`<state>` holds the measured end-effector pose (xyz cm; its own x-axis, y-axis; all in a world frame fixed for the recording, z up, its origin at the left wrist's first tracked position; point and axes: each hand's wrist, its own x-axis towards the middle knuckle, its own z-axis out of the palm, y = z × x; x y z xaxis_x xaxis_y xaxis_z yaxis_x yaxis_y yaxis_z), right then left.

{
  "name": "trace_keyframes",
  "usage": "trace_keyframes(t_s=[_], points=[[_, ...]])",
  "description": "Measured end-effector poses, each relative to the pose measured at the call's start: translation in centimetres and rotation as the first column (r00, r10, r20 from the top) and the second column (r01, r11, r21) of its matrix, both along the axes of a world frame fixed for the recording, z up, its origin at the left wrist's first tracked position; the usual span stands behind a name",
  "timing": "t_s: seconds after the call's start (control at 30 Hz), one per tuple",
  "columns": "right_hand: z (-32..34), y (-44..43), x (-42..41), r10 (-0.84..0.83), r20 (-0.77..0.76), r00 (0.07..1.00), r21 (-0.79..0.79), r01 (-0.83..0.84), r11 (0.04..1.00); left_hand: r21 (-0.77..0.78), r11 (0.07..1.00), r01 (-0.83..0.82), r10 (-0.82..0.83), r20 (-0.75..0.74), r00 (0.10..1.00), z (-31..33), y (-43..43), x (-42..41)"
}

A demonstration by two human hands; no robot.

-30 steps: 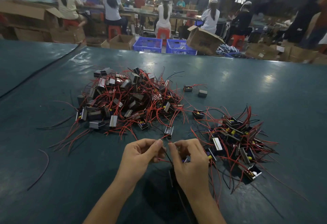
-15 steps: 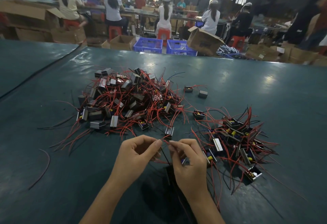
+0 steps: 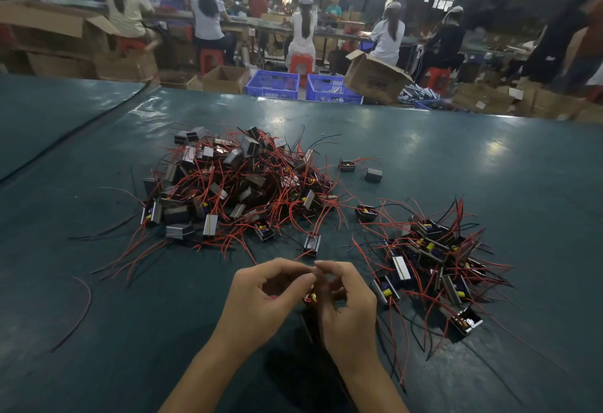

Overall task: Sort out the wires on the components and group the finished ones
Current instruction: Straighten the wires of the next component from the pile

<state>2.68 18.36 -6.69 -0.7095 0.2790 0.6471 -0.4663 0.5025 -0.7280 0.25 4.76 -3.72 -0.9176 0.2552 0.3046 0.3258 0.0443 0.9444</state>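
A big tangled heap of small black components with red wires (image 3: 238,184) lies on the green table (image 3: 489,167), left of middle. A smaller group of such components (image 3: 430,262) lies to the right. Near the front edge my left hand (image 3: 267,298) and my right hand (image 3: 346,305) meet fingertip to fingertip, both curled. Between them sits one component with a yellow part (image 3: 310,297), mostly hidden by the fingers. Its dark wires hang down below my hands. Which fingers hold the wires is hard to make out.
Single components lie apart: one (image 3: 311,244) just beyond my hands, one (image 3: 366,212) between the piles, two (image 3: 359,169) farther back. A loose red wire (image 3: 81,308) lies at the left. Beyond the table stand blue crates (image 3: 303,86), cardboard boxes and seated workers.
My fingertips have curled closer together and the component with the yellow part now shows between my hands. The piles have not moved.
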Motion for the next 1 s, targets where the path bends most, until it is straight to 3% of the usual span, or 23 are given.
trace_keyframes(t_s=[0.17, 0.3, 0.47, 0.63, 0.87, 1.0], points=[[0.1, 0.0, 0.0, -0.051, 0.020, 0.998, -0.145, 0.054, 0.988, 0.165, 0.985, 0.051, -0.079, 0.170, 0.982, 0.1, -0.2, -0.6], [0.2, 0.1, 0.0, -0.002, 0.001, 1.000, -0.123, 0.002, 0.992, 0.188, 0.981, 0.054, -0.093, 0.204, 0.975, -0.4, -0.1, -0.8], [-0.1, -0.1, 0.0, 0.055, -0.028, 0.998, 0.001, -0.055, 0.998, 0.143, 0.986, 0.089, -0.109, 0.137, 0.985, -0.8, -0.3, -1.0], [-0.1, 0.1, 0.0, 0.024, -0.020, 1.000, 0.014, -0.024, 1.000, 0.059, 0.998, 0.026, -0.026, -0.002, 1.000, -1.0, -0.7, -1.1], [-0.1, 0.1, 0.0, 0.048, -0.025, 0.999, 0.096, -0.045, 0.994, 0.057, 0.998, 0.000, 0.000, 0.004, 1.000, -1.3, -0.6, -1.1], [-0.1, 0.1, 0.1, 0.037, -0.010, 0.999, 0.114, -0.036, 0.993, -0.080, 0.995, -0.060, 0.047, -0.164, 0.985, -1.5, -0.8, -1.2]])
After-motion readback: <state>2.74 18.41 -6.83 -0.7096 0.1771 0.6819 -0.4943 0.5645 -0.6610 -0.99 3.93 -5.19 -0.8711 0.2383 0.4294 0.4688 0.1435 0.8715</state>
